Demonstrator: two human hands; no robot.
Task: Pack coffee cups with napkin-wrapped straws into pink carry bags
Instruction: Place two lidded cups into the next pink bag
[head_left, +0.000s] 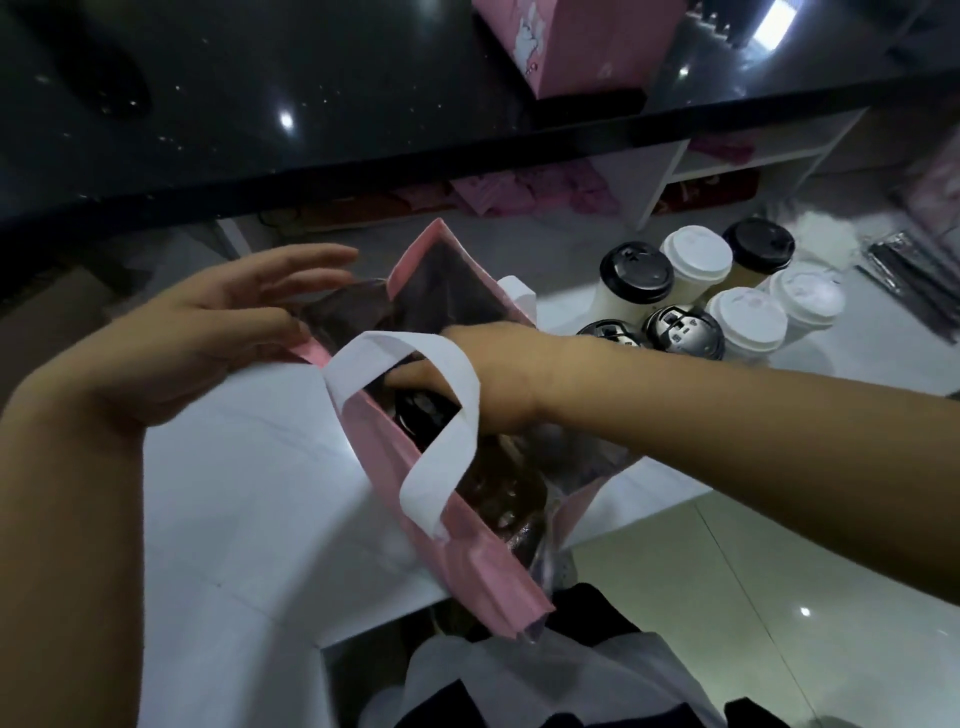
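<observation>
A pink carry bag (483, 582) is being kept upright near the front edge of the white bench (234, 493). Its mouth is being spread by the left grip (223, 322), fingers straight and relaxed against the rim, so that room is being made. The right grip (498, 374) is being reached inside, over a dark-lidded cup (421, 415). Its fingers are being hidden by the white handle (441, 467) (closed or not cannot be told). More cups (696, 254) are being kept within reach, just beside the bag.
</observation>
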